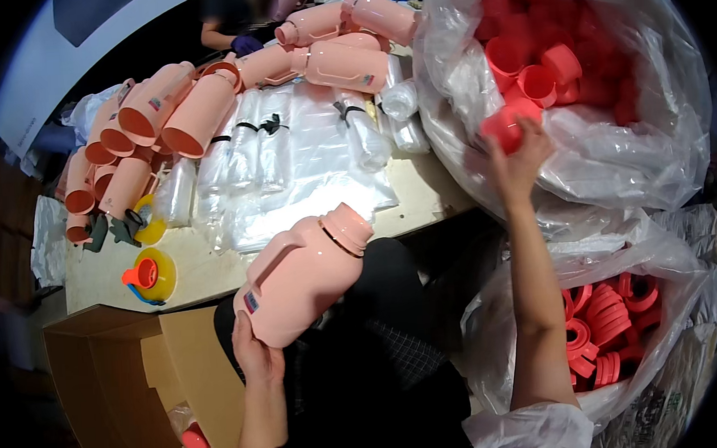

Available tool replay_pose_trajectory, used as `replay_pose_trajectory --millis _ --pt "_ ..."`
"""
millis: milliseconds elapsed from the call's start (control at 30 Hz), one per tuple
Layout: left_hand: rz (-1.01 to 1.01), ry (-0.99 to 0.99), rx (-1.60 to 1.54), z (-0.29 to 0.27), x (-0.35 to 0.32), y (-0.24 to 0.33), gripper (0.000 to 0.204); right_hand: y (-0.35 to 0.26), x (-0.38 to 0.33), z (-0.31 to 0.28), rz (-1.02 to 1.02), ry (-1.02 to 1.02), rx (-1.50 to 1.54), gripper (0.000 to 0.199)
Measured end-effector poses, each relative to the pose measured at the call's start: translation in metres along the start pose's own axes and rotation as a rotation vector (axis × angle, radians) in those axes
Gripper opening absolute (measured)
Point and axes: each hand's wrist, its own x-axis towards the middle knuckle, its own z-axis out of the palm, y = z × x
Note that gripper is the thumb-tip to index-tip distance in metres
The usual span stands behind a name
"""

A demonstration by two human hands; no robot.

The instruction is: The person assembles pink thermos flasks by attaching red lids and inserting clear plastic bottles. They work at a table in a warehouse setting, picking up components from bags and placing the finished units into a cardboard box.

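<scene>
Here my left hand (256,353) has a closed grip on one pink jug (300,277), held above my lap near the bench (205,270). My right hand (512,161) pinches one red cap (504,126) at the upper of two clear bags (617,159). Bench jugs overlap, so I can't count them; the caps blur behind plastic.

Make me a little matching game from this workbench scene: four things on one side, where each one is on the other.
Things:
1. pink jug
2. red cap
3. red rings
4. yellow lid

Places:
A. on the table
B. in the lower clear bag
C. in the left hand
D. at the right hand

Pairs: 1-C, 2-D, 3-B, 4-A
</scene>
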Motion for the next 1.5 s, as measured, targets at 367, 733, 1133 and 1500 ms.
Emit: replay_pose_trajectory --millis 367,733,1133,1500 --pt "-0.192 -0.087 -0.050 -0.005 -0.009 0.001 0.043 -0.160 -0.096 -0.068 0.229 -0.495 0.976 0.076" --pt "-0.052 0.021 0.266 -0.006 -0.051 0.011 0.029 -0.177 -0.132 -0.083 0.393 -0.608 1.099 0.047" --pt "0.746 -0.461 0.410 0.030 -0.025 0.069 0.012 -0.219 -0.205 -0.082 0.834 -1.449 0.630 0.034" --pt "0.780 -1.107 1.128 0.020 -0.008 -0.020 0.065 -0.194 -0.185 -0.148 0.565 -1.665 0.975 0.045"
